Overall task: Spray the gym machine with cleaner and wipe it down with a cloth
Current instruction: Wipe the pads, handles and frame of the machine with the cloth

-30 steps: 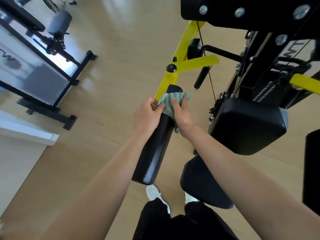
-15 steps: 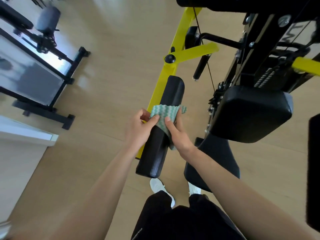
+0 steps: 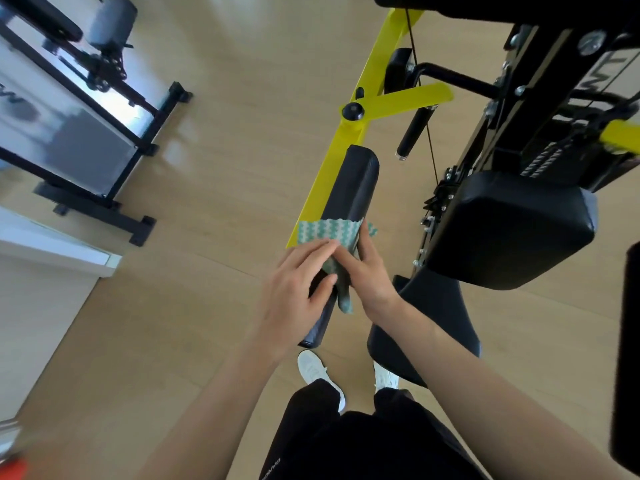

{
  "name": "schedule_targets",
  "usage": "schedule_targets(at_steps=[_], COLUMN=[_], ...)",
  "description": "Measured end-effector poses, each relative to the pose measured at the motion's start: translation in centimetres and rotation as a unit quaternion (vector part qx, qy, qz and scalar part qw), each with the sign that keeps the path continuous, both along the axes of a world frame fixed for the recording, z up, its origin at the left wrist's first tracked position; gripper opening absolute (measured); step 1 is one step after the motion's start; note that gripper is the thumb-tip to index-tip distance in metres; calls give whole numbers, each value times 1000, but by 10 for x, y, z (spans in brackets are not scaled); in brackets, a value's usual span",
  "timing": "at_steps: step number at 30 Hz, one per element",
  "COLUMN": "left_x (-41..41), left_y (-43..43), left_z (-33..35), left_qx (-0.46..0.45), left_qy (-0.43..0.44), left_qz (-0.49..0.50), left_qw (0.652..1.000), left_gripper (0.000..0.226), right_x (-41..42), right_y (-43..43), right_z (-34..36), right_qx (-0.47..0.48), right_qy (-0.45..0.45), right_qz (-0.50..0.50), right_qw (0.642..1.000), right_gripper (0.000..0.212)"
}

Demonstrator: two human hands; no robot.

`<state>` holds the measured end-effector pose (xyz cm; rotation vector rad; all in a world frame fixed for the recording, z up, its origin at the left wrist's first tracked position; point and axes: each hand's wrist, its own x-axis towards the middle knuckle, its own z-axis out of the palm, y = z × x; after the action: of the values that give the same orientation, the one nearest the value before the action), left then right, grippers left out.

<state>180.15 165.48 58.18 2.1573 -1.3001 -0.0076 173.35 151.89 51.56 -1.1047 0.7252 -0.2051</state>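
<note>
My cloth point(image 3: 329, 232) is green and white with a wavy print. It lies draped across the long black pad point(image 3: 353, 181) of the gym machine point(image 3: 519, 98), about midway along, with 1 end hanging below. The glossy, round-ended pad runs beside a yellow bar point(image 3: 381, 64). My right hand point(image 3: 367, 271) holds the cloth; my left hand point(image 3: 294, 289) lies flat on it.

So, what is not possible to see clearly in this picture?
Head view only:
- Lower part of the cloth: covered by the left hand and right hand.
- Right hand's grip on the cloth: hidden under its own fingers.
- Part of the black pad: behind both hands and the cloth.
- Orange object, bottom left corner: blurred, cut by the edge.
</note>
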Motion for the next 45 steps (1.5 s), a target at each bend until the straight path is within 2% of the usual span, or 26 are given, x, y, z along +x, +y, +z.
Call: schedule_targets(at_steps=[3,5,10,14,15,19,23,25,29,34,36,39,40,41,43,45], left_x=[8,14,28,32,31,18,-3,-8,2,39,55,73,76,78,80,79], left_y=[-18,-32,-64,-62,-58,-30,5,9,-15,-86,-115,-146,-153,-158,-160,-153], left_z=[-7,-10,-15,-18,-18,-17,-17,-21,-24,-14,-10,-9,-9,-9,-10,-9], left_qx=[51,81,83,37,24,10,2,7,68,142,163,186,193,201,211,205], left_qy=[-25,-56,-76,-69,-65,-47,-38,-35,-41,3,3,-13,-23,-36,-72,-96], left_qz=[24,35,56,67,68,85,103,104,74,21,3,-23,-34,-46,-73,-97], left_qw=[998,995,992,995,995,995,994,994,994,990,987,982,980,978,972,969], left_gripper=[49,56,54,32,26,22,30,35,44,55,57,63,62,60,52,42], right_x=[9,15,16,-1,-6,-23,-35,-29,-3,34,43,48,50,50,52,50], right_y=[-22,-35,-48,-28,-21,13,35,31,-1,-59,-79,-98,-100,-99,-94,-85], right_z=[-2,-1,7,10,11,13,16,17,13,-2,1,3,1,2,0,-6], right_qx=[-1,21,47,-75,-95,-101,-44,-46,-35,-16,13,67,76,81,83,81], right_qy=[17,18,1,22,29,36,41,51,42,23,22,-10,-6,0,11,20], right_qz=[-14,-30,-88,-108,-103,-66,-30,-28,-34,-57,-70,-80,-81,-79,-70,-67], right_qw=[1000,999,995,991,990,992,998,997,998,998,997,994,994,994,994,994], right_gripper=[115,114,66,19,14,18,53,61,66,80,70,33,29,31,51,55])
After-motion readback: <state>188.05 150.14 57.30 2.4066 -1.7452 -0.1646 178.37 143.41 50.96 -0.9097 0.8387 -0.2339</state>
